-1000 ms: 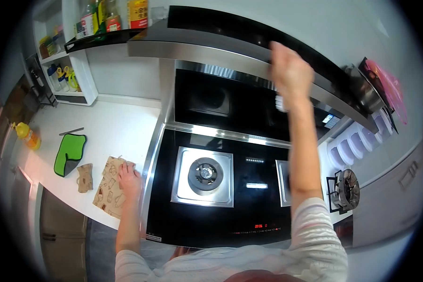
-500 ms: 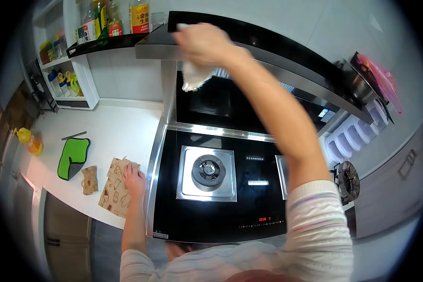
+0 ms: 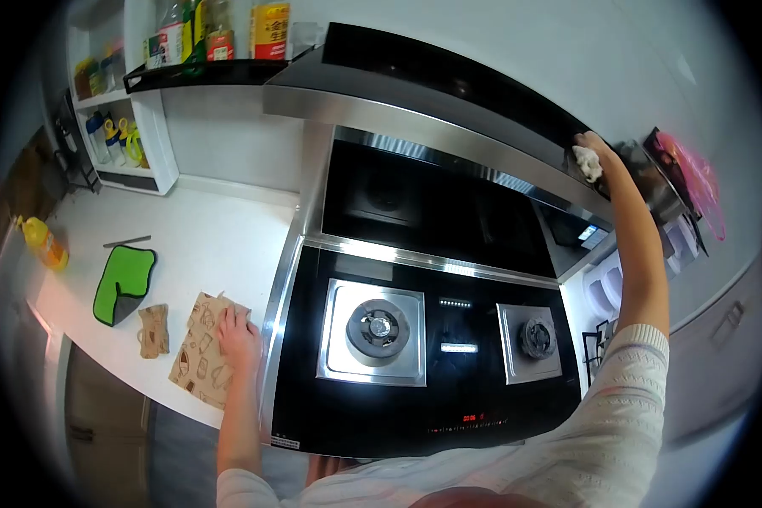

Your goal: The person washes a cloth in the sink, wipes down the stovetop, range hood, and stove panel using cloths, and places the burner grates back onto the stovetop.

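Observation:
At the right end of the black range hood (image 3: 432, 72), my right hand (image 3: 599, 146) is closed on a crumpled white cloth (image 3: 587, 164). The cloth is pressed against the hood's surface. On the white counter (image 3: 229, 229), my left hand (image 3: 240, 339) lies with its fingers stretched out on a brown sheet with printed drawings (image 3: 197, 360), paper or cloth I cannot tell. Just left of that sheet is a small folded brown bundle (image 3: 153, 331) with a similar print.
Below the hood is a black cooktop (image 3: 461, 415) with a left burner (image 3: 379, 328) and a right burner (image 3: 537, 339). A green cloth (image 3: 125, 279) and a yellow bottle (image 3: 44, 244) are on the counter. Several bottles stand on a black shelf (image 3: 220, 74). Pots (image 3: 656, 182) hang at right.
My right hand has swept with the white cloth from the hood's left end to its right end. My left hand stays on the brown sheet. The camera view has shifted slightly.

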Action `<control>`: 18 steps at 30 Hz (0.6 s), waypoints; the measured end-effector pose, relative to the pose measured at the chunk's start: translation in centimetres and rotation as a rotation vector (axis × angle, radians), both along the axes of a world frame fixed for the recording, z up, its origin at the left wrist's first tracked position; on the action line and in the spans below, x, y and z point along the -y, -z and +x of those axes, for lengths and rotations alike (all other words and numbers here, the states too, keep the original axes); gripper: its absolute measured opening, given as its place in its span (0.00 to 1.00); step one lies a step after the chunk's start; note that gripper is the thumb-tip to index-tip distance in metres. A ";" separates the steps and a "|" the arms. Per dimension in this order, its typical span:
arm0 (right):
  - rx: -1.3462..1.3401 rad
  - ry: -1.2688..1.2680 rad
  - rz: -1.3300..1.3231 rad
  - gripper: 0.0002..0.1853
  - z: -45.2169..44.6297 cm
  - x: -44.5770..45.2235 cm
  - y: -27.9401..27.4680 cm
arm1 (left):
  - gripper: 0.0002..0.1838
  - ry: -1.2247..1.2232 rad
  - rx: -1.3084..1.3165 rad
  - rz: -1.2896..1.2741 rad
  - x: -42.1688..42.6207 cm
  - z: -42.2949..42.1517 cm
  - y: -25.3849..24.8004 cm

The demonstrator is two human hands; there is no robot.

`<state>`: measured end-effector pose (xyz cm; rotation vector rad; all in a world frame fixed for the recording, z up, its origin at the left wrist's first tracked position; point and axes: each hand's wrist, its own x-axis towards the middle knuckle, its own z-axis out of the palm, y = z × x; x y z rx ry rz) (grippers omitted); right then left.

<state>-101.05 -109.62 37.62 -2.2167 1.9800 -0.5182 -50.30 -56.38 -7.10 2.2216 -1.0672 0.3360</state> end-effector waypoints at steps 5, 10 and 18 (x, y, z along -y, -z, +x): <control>-0.356 -0.287 -0.230 0.18 15.0 1.1 -0.4 | 0.15 -0.007 -0.011 0.007 0.1 0.0 -0.2; -0.522 -0.576 -0.280 0.18 30.2 -1.9 -0.5 | 0.14 0.003 -0.045 -0.028 0.0 0.1 -0.4; -0.122 -1.057 -0.426 0.19 43.9 -32.3 -0.4 | 0.14 -0.012 0.018 -0.038 0.2 0.4 0.5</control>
